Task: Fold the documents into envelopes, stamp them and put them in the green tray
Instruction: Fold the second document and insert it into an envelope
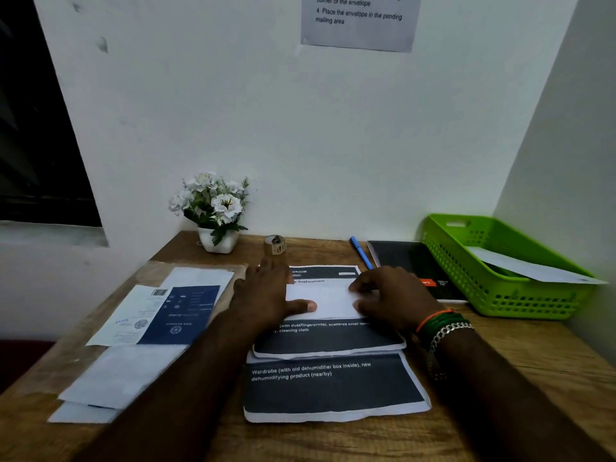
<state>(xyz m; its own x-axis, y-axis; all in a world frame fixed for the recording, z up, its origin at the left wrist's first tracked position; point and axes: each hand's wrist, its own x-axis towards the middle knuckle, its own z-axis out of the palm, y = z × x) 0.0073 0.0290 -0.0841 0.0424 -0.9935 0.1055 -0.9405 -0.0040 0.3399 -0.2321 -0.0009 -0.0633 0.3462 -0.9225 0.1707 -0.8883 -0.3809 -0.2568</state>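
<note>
Both hands are flat on the folded document [328, 303], fingers straight and pressing, not curled around anything. Left hand [266, 295] has its thumb pointing right across the white folded-over part; right hand [393, 296] presses the other side, fingertips meeting the paper's right edge.

Above the fingers the sheet's dark header reads "…DROOM" and "Replacement". Just below the thumbs: "(with dust/fingerprints), scattered small items" and "cleaning cloth". Under that, a second document [333, 386] sticks out toward the person: "Wardrobe (with old dehumidifier box inside), new dehumidifying product (nearby)".

Left of the left hand is a pile of envelopes [123, 371] with a blue-and-white printed sheet [160, 315] on top, barcode visible, text too small to read. Right of the right hand: a black notebook [410, 261], a blue pen [361, 253], then the green tray [493, 288] with one envelope [530, 268] already in it.

Beyond the fingers sit a tape roll [275, 245] and a flower pot [216, 211]. The wall notice [360, 18] says "4. Place the envelope in the pending mailing area".
</note>
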